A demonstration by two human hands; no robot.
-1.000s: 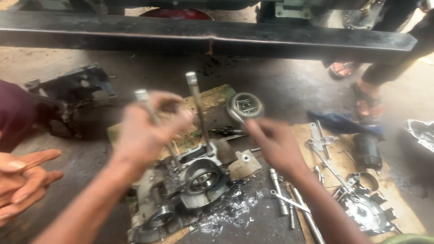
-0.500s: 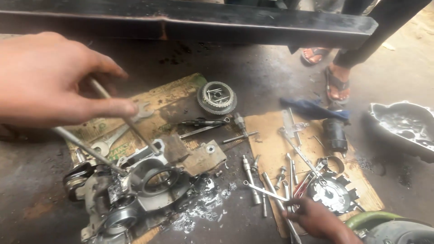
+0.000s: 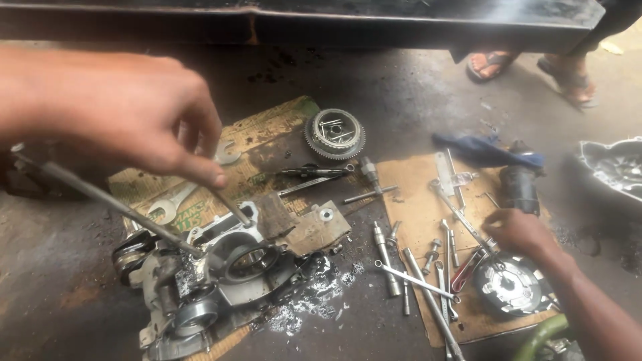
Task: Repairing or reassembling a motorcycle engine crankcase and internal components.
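- Surface: we see a stained concrete floor [image 3: 414, 87] with two cardboard sheets [image 3: 414, 194]; a dark metal beam [image 3: 301, 23] crosses the top.
- Left hand [image 3: 134, 113]: fingers curled, fingertips pinching a thin rod [image 3: 231, 207] above the engine crankcase [image 3: 221, 267], which lies lower left; a long stud [image 3: 107, 200] rises from it.
- Right hand [image 3: 518, 230]: loosely curled among scattered tools [image 3: 428, 267] beside a round rotor [image 3: 508, 284]; we cannot tell whether it holds anything.
- Cut off: a casing [image 3: 615, 167] at the right edge; sandalled feet [image 3: 535, 67] of another person.
- Around: toothed gear [image 3: 334, 134], spanner [image 3: 170, 204], blue cloth [image 3: 481, 148].
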